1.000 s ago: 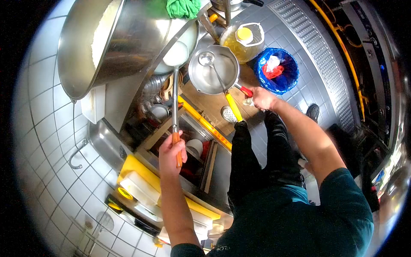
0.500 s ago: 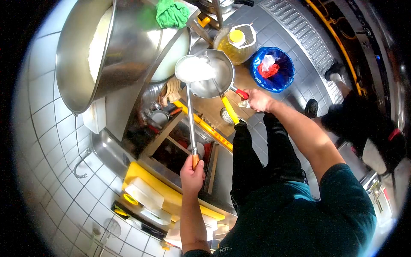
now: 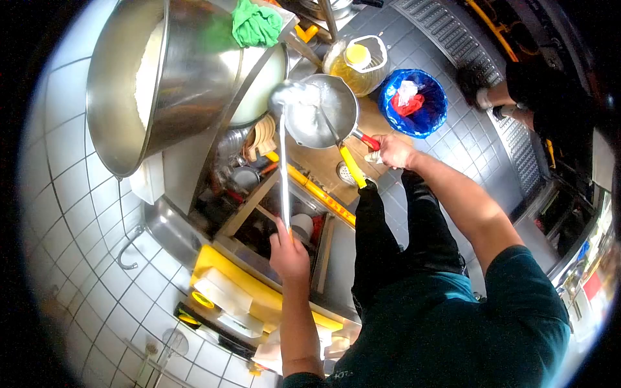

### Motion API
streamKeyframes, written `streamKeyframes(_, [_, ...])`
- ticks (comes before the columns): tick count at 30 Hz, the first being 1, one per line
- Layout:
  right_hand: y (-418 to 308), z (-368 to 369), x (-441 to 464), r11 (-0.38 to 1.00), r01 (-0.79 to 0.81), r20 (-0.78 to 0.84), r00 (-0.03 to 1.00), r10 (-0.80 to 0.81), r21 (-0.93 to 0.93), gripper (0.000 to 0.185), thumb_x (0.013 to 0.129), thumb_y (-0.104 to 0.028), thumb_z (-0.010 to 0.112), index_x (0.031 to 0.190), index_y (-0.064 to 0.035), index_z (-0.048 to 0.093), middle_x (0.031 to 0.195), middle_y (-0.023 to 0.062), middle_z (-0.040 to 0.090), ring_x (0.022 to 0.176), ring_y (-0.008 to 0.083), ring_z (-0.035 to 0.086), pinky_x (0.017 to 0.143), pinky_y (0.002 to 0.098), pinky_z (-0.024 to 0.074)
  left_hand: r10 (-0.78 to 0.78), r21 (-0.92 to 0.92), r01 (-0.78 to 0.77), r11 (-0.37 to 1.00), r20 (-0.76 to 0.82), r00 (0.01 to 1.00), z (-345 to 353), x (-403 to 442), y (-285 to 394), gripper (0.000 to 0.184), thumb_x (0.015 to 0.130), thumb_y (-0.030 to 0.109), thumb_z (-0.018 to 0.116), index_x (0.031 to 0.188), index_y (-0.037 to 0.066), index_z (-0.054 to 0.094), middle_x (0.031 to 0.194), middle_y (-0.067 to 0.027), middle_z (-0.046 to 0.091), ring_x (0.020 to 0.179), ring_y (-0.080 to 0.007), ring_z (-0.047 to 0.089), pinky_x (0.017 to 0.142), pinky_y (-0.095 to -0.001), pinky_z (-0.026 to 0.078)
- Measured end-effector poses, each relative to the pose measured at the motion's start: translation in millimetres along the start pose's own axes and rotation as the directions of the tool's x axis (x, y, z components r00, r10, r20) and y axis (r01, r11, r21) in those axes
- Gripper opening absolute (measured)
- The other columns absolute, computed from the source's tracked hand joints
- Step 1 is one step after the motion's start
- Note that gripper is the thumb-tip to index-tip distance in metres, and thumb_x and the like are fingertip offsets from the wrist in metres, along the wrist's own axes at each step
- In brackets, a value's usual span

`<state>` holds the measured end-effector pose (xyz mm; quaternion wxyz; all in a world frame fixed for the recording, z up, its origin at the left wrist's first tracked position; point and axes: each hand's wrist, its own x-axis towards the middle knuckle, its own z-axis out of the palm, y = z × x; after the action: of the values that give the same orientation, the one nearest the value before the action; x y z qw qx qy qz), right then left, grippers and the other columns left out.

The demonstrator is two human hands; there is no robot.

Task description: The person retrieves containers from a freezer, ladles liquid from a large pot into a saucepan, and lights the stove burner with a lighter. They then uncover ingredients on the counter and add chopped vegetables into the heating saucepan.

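My left hand (image 3: pixel 289 254) is closed round the lower end of a long-handled ladle (image 3: pixel 284 168). The ladle's bowl is blurred and tips over the left rim of a metal saucepan (image 3: pixel 336 90), with whitish matter at the rim and inside the pan. My right hand (image 3: pixel 393 150) grips the saucepan by its red handle (image 3: pixel 369 141). A utensil with a yellow handle (image 3: pixel 352 167) leans out of the pan, its thin metal shaft inside. Just left of the pan stands a container of pale liquid (image 3: pixel 260 97).
A large steel pot (image 3: pixel 200 71) with white contents stands upper left, a green cloth (image 3: pixel 255 24) beside it. Near the pan are an oil jug (image 3: pixel 349 71) and a blue-lined bin (image 3: pixel 430 119). Another person's legs (image 3: pixel 511 103) are at the right, by the floor grate (image 3: pixel 446 39).
The ladle, full of white matter before, has tilted over the saucepan, and whitish matter now shows in the pan. My left hand rose slightly. The other person moved farther up the view.
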<state>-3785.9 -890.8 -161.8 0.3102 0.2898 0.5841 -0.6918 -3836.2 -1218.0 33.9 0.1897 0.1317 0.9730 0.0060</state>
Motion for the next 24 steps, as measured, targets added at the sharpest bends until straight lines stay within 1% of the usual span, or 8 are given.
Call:
streamKeyframes(3, [-8, 0, -5, 1.000, -0.022, -0.003, 1.000, 0.022, 0.009, 0.028, 0.087, -0.027, 0.079, 0.089, -0.0101, 0.056, 0.056, -0.0036, 0.046, 0.041, 0.0092, 0.044, 0.038, 0.0268, 0.0356, 0.100, -0.248, -0.142, 0.958, -0.173, 0.980, 11, 27, 1, 0.057, 0.087, 0.001, 0.062, 0.142, 0.000, 0.050, 0.107, -0.0229, 0.061, 0.097, -0.0412, 0.063, 0.082, -0.0453, 0.053])
streamKeyframes(4, [-5, 0, -2, 1.000, -0.023, -0.007, 1.000, 0.023, 0.006, 0.029, 0.087, -0.028, 0.079, 0.089, -0.0099, 0.056, 0.056, -0.0034, 0.047, 0.041, 0.0095, 0.044, 0.037, 0.0272, 0.0355, 0.043, -0.348, -0.089, 0.933, -0.138, 0.990, 7, 35, 6, 0.055, 0.087, -0.001, 0.064, 0.140, -0.002, 0.050, 0.110, -0.0219, 0.064, 0.099, -0.0383, 0.064, 0.087, -0.0447, 0.052])
streamKeyframes(7, [1, 0, 2, 1.000, -0.009, -0.027, 1.000, 0.008, -0.026, 0.029, 0.086, -0.029, 0.079, 0.089, -0.0093, 0.057, 0.057, -0.0026, 0.048, 0.041, 0.0103, 0.045, 0.037, 0.0284, 0.0353, -0.222, -0.657, 0.255, 0.709, 0.136, 0.966, 7, 65, 8, 0.051, 0.091, 0.003, 0.065, 0.140, -0.002, 0.051, 0.101, -0.0133, 0.067, 0.082, -0.0256, 0.066, 0.074, -0.0378, 0.054])
streamKeyframes(8, [2, 0, 2, 0.999, 0.009, -0.040, 0.999, -0.011, -0.054, 0.030, 0.086, -0.029, 0.079, 0.090, -0.0090, 0.057, 0.057, -0.0023, 0.048, 0.041, 0.0107, 0.045, 0.037, 0.0288, 0.0353, -0.296, -0.715, 0.418, 0.561, 0.299, 0.907, -7, 68, 19, 0.046, 0.094, 0.005, 0.065, 0.138, 0.000, 0.053, 0.087, -0.0042, 0.063, 0.063, -0.0120, 0.058, 0.056, -0.0294, 0.050])
streamKeyframes(9, [0, 0, 1, 0.996, 0.026, -0.054, 0.998, -0.031, -0.081, 0.030, 0.086, -0.029, 0.079, 0.090, -0.0087, 0.058, 0.057, -0.0020, 0.049, 0.041, 0.0110, 0.045, 0.037, 0.0293, 0.0353, -0.289, -0.752, 0.442, 0.488, 0.338, 0.895, -11, 74, 24, 0.045, 0.093, 0.004, 0.065, 0.137, 0.001, 0.054, 0.083, -0.0029, 0.060, 0.060, -0.0100, 0.055, 0.052, -0.0275, 0.047])
streamKeyframes(15, [-9, -1, -4, 0.992, 0.005, -0.051, 0.999, -0.012, -0.122, 0.030, 0.086, -0.029, 0.078, 0.092, -0.0075, 0.058, 0.058, -0.0013, 0.050, 0.042, 0.0113, 0.047, 0.038, 0.0297, 0.0364, -0.189, -0.850, 0.517, 0.103, 0.493, 0.849, -16, 95, 20, 0.037, 0.092, 0.003, 0.064, 0.128, 0.003, 0.058, 0.074, -0.0019, 0.055, 0.052, -0.0096, 0.050, 0.043, -0.0234, 0.040])
streamKeyframes(18, [-10, -1, -2, 0.989, 0.003, -0.029, 1.000, -0.008, -0.150, 0.020, 0.088, -0.008, 0.062, 0.107, -0.0034, 0.062, 0.061, 0.0073, 0.061, 0.047, 0.0175, 0.057, 0.042, 0.0345, 0.0432, -0.107, -0.855, 0.516, -0.049, 0.519, 0.848, -22, 96, 16, 0.035, 0.091, 0.004, 0.061, 0.126, 0.001, 0.058, 0.077, -0.0037, 0.055, 0.053, -0.0101, 0.051, 0.043, -0.0229, 0.040])
streamKeyframes(24, [-18, -1, -4, 0.979, -0.050, -0.031, 0.999, 0.044, -0.196, 0.024, 0.084, -0.003, 0.057, 0.107, -0.0029, 0.062, 0.063, 0.0096, 0.062, 0.048, 0.0195, 0.060, 0.043, 0.0357, 0.0457, -0.077, -0.842, 0.496, -0.215, 0.521, 0.850, -34, 67, 4, 0.040, 0.090, 0.003, 0.060, 0.131, 0.000, 0.057, 0.076, -0.0040, 0.056, 0.051, -0.0096, 0.050, 0.042, -0.0218, 0.041])
